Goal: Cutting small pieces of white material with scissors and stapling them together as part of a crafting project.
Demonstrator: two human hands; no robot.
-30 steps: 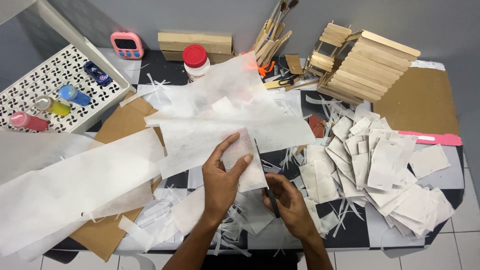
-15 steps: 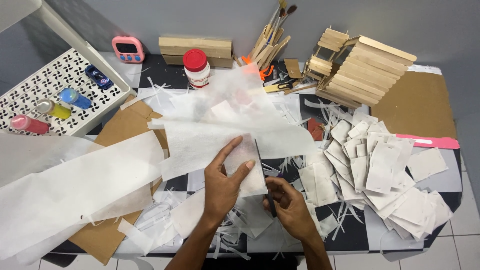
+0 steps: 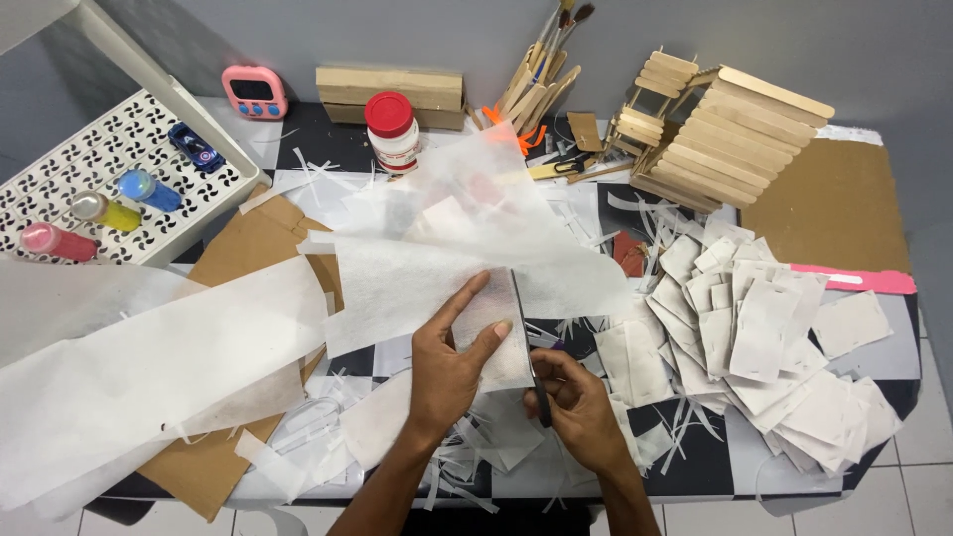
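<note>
The left hand [image 3: 447,372] pinches one white paper sheet [image 3: 437,283] near the front-centre of the counter [image 3: 695,467], thumb and fingers closed on a template-sized flap, while the right hand [image 3: 576,407] is closed around one pair of scissors [image 3: 526,347]. The scissor blades point away from the person, long axis running front to back along the sheet's right edge. One red-capped jar [image 3: 392,129] and three coloured bottles [image 3: 89,213] stand well apart, and cut pieces [image 3: 754,318] too many to count lie piled at right.
</note>
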